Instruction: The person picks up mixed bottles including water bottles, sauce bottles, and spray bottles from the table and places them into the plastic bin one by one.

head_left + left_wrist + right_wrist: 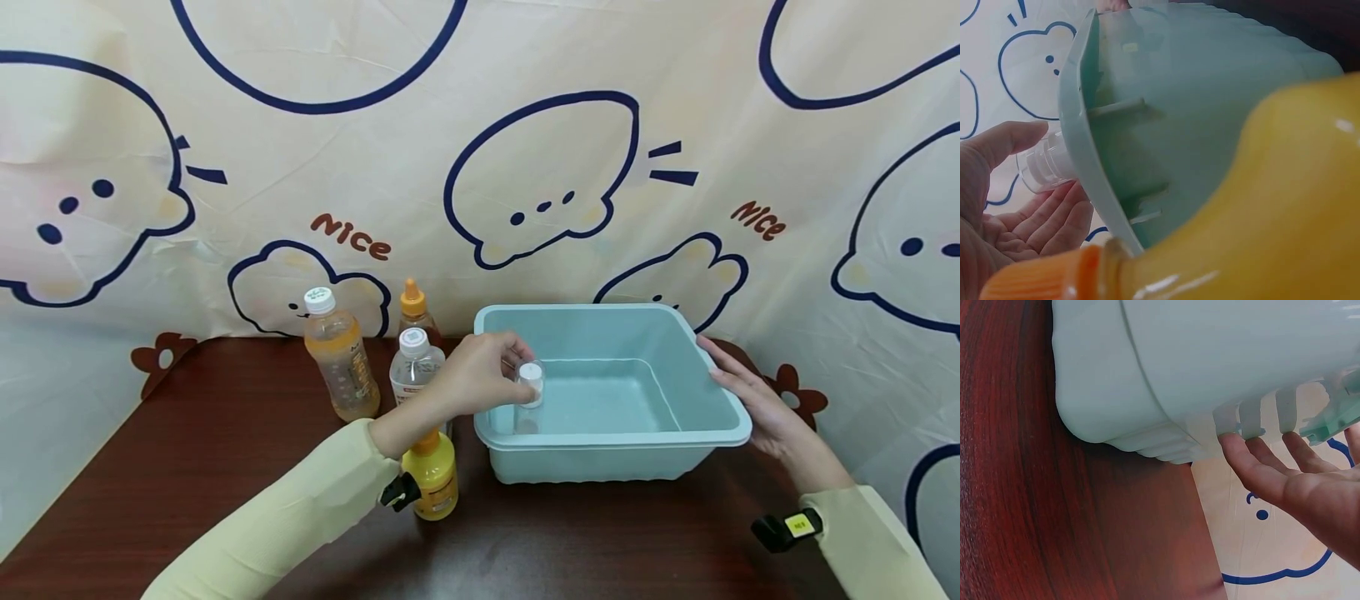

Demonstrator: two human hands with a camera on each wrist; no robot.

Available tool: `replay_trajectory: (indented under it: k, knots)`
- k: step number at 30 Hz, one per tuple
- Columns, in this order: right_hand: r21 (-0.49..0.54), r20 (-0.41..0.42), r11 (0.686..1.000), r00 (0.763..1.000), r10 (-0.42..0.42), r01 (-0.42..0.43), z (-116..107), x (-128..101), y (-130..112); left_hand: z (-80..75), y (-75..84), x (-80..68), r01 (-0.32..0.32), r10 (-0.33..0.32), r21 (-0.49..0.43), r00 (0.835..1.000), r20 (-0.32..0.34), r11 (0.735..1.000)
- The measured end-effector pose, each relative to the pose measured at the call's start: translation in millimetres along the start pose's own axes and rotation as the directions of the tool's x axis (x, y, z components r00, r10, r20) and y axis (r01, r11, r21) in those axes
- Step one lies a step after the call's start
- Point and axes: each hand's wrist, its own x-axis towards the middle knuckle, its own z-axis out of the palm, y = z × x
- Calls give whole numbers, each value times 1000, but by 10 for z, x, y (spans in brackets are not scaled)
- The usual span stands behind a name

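Observation:
My left hand (483, 375) pinches a small clear bottle with a white cap (531, 377) just inside the left end of a light-blue plastic basin (600, 439). In the left wrist view, the thumb and fingers of that hand (1019, 212) are around the bottle's clear top (1044, 162), while the basin's wall hides the rest. My right hand (765, 408) touches the basin's right end. Its fingertips (1230, 440) press on the outer wall below the rim, fairly straight, in the right wrist view.
Left of the basin stand a yellow bottle (435, 483) under my left forearm, a clear white-capped bottle (415, 358), an orange-tipped bottle (413, 304) and an orange-topped feeding bottle (341, 367). A patterned cloth (540, 50) hangs behind the dark wooden table (225, 467).

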Motion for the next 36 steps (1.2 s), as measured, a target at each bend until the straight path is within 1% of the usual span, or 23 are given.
replay_trajectory:
  k: [8, 16, 25, 33, 36]
  knots:
    - [-20, -16, 1000, 1000, 4, -5, 32, -6, -19, 16, 16, 7, -5, 5, 30, 1000, -1, 1000]
    - [-10, -8, 1000, 1000, -6, 6, 33, -3, -31, 16, 18, 23, 4, -6, 65, 999, 32, 998]
    - [-4, -18, 1000, 1000, 7, -7, 27, -8, -17, 60, 13, 27, 4, -9, 131, 999, 34, 991]
    - [6, 1, 1000, 1000, -2, 2, 25, -10, -24, 97, 22, 36, 11, -21, 171, 998, 56, 985]
    - [7, 3, 1000, 1000, -2, 2, 27, -6, -25, 112, 24, 47, 7, -19, 200, 998, 57, 980]
